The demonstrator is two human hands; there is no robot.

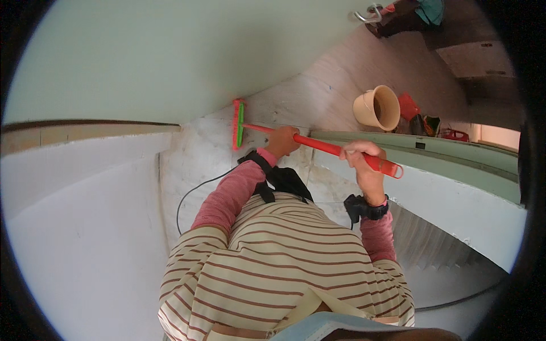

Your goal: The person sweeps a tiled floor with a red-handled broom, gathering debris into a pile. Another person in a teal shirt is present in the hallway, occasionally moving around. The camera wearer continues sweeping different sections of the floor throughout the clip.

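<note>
A push broom with a red handle (pixel 319 144) slants across in front of me. Its head (pixel 239 123), green with red bristles, rests on the floor beside the foot of a pale green wall or door. My left hand (pixel 283 141) grips the handle lower down, nearer the broom head. Close to the hanging loop at the upper end, my right hand (pixel 364 164) is wrapped around the thick red grip. Both wrists carry black straps with devices.
A cream bucket (pixel 363 110) stands on the floor beyond a green door edge (pixel 409 147), with red items (pixel 409 106) beside it. A metal door handle (pixel 369 14) juts out at the top. Another person's legs (pixel 403 25) show behind it. White walls (pixel 85 204) flank me.
</note>
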